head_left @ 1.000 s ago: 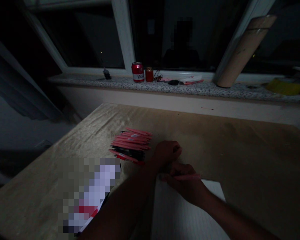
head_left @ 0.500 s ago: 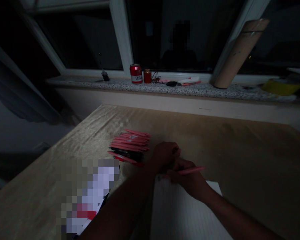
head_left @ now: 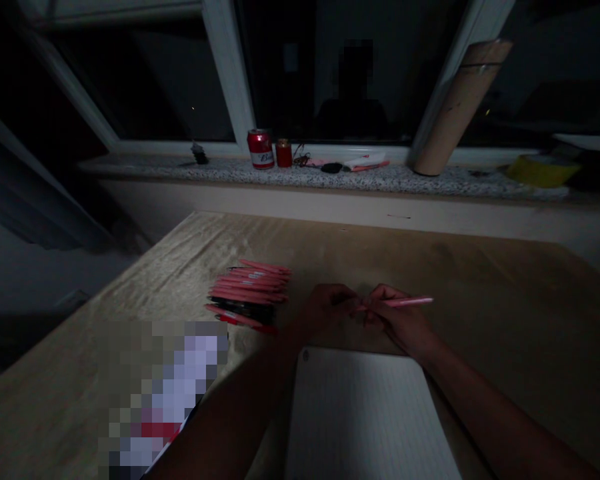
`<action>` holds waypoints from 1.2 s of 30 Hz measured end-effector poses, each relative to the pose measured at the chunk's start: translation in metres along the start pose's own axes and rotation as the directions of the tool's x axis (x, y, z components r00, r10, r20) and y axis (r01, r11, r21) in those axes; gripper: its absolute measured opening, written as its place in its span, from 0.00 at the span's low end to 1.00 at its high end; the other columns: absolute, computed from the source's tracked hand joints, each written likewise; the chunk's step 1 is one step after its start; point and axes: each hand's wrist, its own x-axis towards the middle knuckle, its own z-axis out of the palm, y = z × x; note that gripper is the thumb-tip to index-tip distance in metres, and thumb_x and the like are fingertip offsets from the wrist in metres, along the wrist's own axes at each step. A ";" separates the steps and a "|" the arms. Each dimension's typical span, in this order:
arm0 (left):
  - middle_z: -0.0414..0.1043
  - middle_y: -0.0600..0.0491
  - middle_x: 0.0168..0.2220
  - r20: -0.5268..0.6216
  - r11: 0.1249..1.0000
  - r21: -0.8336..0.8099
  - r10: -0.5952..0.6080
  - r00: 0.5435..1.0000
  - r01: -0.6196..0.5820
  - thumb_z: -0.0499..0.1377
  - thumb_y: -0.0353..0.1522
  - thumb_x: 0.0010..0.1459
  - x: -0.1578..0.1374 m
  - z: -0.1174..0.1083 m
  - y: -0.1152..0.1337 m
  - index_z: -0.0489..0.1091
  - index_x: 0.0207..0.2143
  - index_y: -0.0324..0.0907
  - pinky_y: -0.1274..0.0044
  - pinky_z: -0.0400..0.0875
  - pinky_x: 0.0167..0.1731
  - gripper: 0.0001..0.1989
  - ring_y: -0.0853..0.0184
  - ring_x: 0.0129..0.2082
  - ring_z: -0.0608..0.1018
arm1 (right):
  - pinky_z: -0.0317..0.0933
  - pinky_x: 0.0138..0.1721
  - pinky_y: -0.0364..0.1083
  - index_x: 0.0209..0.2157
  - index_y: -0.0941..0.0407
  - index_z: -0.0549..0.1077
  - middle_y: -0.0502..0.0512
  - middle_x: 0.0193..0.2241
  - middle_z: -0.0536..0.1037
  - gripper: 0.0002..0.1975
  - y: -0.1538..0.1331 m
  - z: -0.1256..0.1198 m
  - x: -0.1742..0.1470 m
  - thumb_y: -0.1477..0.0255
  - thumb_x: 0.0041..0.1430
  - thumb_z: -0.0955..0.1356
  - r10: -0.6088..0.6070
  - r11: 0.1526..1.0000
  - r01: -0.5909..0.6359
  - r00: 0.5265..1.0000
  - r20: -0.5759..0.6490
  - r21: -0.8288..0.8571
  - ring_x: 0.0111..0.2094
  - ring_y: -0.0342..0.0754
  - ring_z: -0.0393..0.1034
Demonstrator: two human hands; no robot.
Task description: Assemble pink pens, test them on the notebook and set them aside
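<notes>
Pink and slim, the pen (head_left: pixel 413 302) is in the right hand (head_left: pixel 377 310), its fingers closed on the barrel near one end, while the other end sticks out towards the right edge of the worktop (head_left: pixel 510 320). The left hand (head_left: pixel 333 303) is curled, fingertips meeting the right's; whether it grips part of the pen too is too dark to tell. Both hands are between the worktop's far edge and the notebook (head_left: pixel 365 413), which lies at the near edge. On the side towards the worktop's left edge is a stack of pens (head_left: pixel 250 283), mostly pink, with some black and red ones.

The pen should be very light and stiff, most likely plastic, so a fingertip pinch ought to be enough. Its barrel looks smooth and could roll or slip if held loosely. Mid-barrel seems the steadiest place to take hold; the thin tip probably bears knocks least well.
</notes>
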 end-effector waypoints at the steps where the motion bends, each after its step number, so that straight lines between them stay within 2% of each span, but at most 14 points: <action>1: 0.67 0.55 0.22 -0.010 1.000 -0.011 -0.011 1.000 0.011 0.57 0.39 0.51 0.000 0.000 -0.001 0.71 0.27 0.35 0.82 0.60 0.26 0.15 0.74 0.23 0.67 | 0.53 0.19 0.39 0.23 0.58 0.67 0.48 0.16 0.71 0.13 0.000 -0.001 0.001 0.64 0.48 0.71 0.006 1.000 -0.006 1.000 0.007 0.023 0.16 0.38 0.60; 4: 0.67 0.55 0.23 -0.101 0.998 -0.028 -0.054 0.993 0.052 0.58 0.39 0.49 0.000 -0.001 -0.002 0.71 0.29 0.35 0.82 0.59 0.25 0.14 0.75 0.23 0.66 | 0.59 0.21 0.41 0.25 0.57 0.70 0.46 0.15 0.68 0.15 0.000 -0.004 0.004 0.59 0.48 0.70 0.041 0.982 -0.042 0.999 0.009 0.182 0.16 0.39 0.60; 7: 0.65 0.56 0.21 -0.192 0.993 -0.022 -0.115 0.975 0.113 0.59 0.40 0.48 0.000 -0.003 -0.001 0.71 0.29 0.35 0.82 0.57 0.23 0.15 0.76 0.21 0.64 | 0.62 0.22 0.44 0.27 0.56 0.73 0.46 0.14 0.67 0.22 -0.005 -0.009 0.006 0.50 0.52 0.63 0.099 0.936 -0.093 0.995 -0.001 0.340 0.15 0.40 0.59; 9: 0.62 0.57 0.19 -0.219 0.990 -0.018 -0.137 0.966 0.137 0.58 0.42 0.49 0.000 -0.004 0.000 0.71 0.29 0.35 0.82 0.55 0.21 0.17 0.76 0.20 0.62 | 0.62 0.23 0.45 0.28 0.56 0.74 0.47 0.15 0.68 0.27 -0.009 -0.015 0.006 0.47 0.54 0.59 0.129 0.907 -0.123 0.992 0.013 0.403 0.14 0.41 0.60; 15: 0.58 0.59 0.18 -0.256 0.993 0.004 -0.111 0.960 0.116 0.55 0.45 0.51 0.002 -0.005 -0.009 0.71 0.29 0.35 0.82 0.54 0.21 0.20 0.76 0.19 0.60 | 0.63 0.24 0.44 0.29 0.58 0.76 0.50 0.16 0.70 0.29 -0.011 -0.022 0.006 0.48 0.55 0.58 0.103 0.792 -0.142 0.990 0.099 0.593 0.15 0.40 0.61; 23: 0.59 0.58 0.17 -0.260 0.999 -0.038 -0.031 0.965 0.022 0.56 0.46 0.51 0.003 -0.008 -0.016 0.70 0.26 0.36 0.81 0.52 0.20 0.20 0.76 0.18 0.60 | 0.62 0.23 0.42 0.28 0.58 0.74 0.49 0.17 0.71 0.26 -0.004 -0.016 0.008 0.49 0.55 0.60 0.027 0.712 -0.162 0.979 0.204 0.684 0.17 0.40 0.64; 27: 0.58 0.59 0.16 -0.261 0.999 -0.046 -0.033 0.965 0.022 0.56 0.46 0.50 0.003 -0.009 -0.014 0.70 0.26 0.36 0.81 0.52 0.20 0.19 0.76 0.18 0.60 | 0.63 0.25 0.44 0.30 0.58 0.74 0.48 0.17 0.71 0.26 -0.003 -0.018 0.009 0.49 0.55 0.60 0.023 0.712 -0.171 0.975 0.220 0.681 0.18 0.41 0.65; 30: 0.59 0.59 0.17 -0.287 0.996 -0.087 -0.040 0.957 0.016 0.57 0.45 0.49 0.004 -0.009 -0.016 0.70 0.26 0.36 0.82 0.52 0.19 0.19 0.76 0.18 0.61 | 0.65 0.29 0.45 0.32 0.59 0.74 0.50 0.19 0.73 0.23 -0.007 -0.024 0.009 0.53 0.56 0.62 0.028 0.760 -0.175 0.971 0.237 0.626 0.21 0.42 0.67; 34: 0.60 0.59 0.17 -0.325 0.984 -0.179 -0.046 0.945 -0.014 0.59 0.44 0.48 0.005 -0.010 -0.022 0.69 0.29 0.36 0.82 0.52 0.19 0.17 0.76 0.18 0.62 | 0.65 0.30 0.44 0.35 0.60 0.72 0.51 0.22 0.75 0.12 -0.015 -0.033 0.006 0.66 0.53 0.67 0.033 0.912 -0.154 0.951 0.307 0.381 0.23 0.42 0.69; 36: 0.60 0.59 0.18 -0.318 0.979 -0.204 -0.039 0.947 -0.028 0.59 0.43 0.48 0.006 -0.011 -0.024 0.68 0.29 0.37 0.82 0.53 0.19 0.17 0.76 0.18 0.62 | 0.63 0.28 0.43 0.36 0.59 0.70 0.52 0.24 0.76 0.11 -0.018 -0.035 0.005 0.69 0.50 0.69 0.059 0.973 -0.131 0.937 0.345 0.188 0.23 0.41 0.69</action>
